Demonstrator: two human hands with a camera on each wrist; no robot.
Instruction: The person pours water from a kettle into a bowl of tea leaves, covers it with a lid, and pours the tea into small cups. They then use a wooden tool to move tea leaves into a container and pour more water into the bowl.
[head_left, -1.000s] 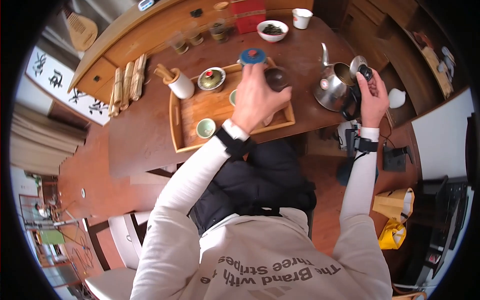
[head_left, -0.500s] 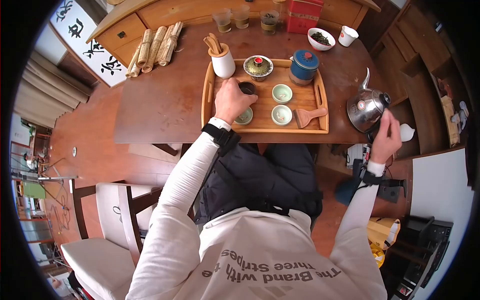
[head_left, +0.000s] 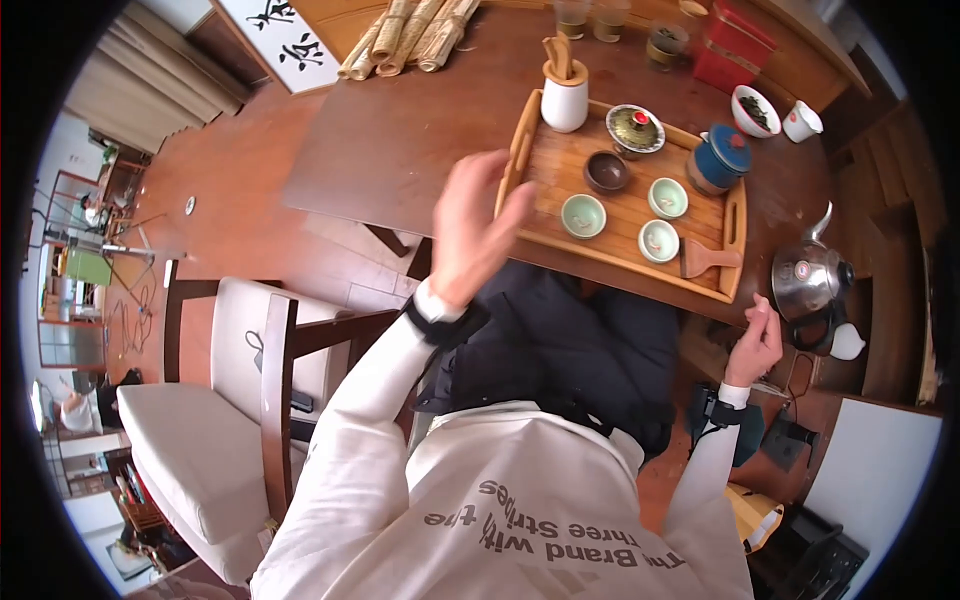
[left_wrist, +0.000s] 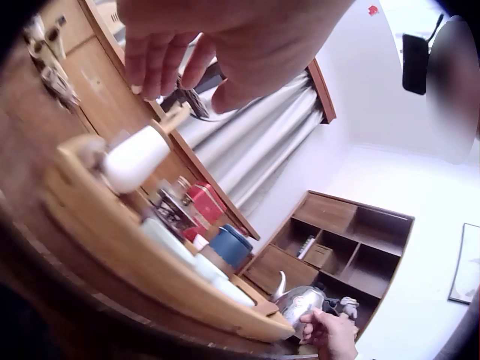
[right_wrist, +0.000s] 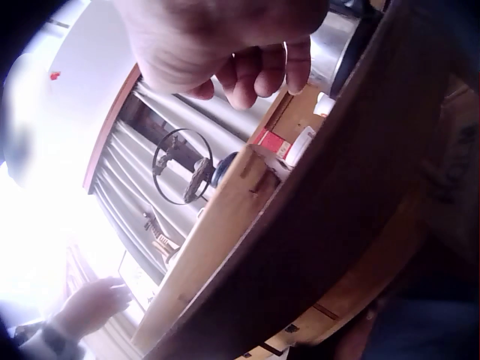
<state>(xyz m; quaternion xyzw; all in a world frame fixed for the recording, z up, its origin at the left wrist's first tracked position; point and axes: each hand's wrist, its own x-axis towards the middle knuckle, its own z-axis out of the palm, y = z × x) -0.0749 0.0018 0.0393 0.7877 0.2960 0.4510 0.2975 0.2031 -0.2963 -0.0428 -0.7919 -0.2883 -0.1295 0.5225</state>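
My left hand (head_left: 475, 225) hovers off the wooden tray's left edge, fingers straight and thumb spread, holding nothing. On the tray (head_left: 560, 168) stand a dark brown cup (head_left: 606, 172) and three pale green cups, one of them the front-left cup (head_left: 584, 216). My right hand (head_left: 758, 345) is by the table's front edge, just left of the steel kettle (head_left: 795, 280). Its fingers are loosely bent around nothing. The kettle has its lid on. In the left wrist view the right hand (left_wrist: 330, 334) overlaps the kettle's lower side.
Also on the tray are a white tool holder (head_left: 565, 105), a lidded gaiwan (head_left: 635, 130), a blue lidded jar (head_left: 722, 155) and a flat brush (head_left: 710, 258). Behind are a bowl of tea leaves (head_left: 752, 112), a white cup (head_left: 802, 121), a red box (head_left: 733, 50) and bamboo scrolls (head_left: 415, 35).
My left hand set the dark cup on the tray, let go and drew off left. The right hand put the lid on the kettle, released it and moved down. The view swung left.
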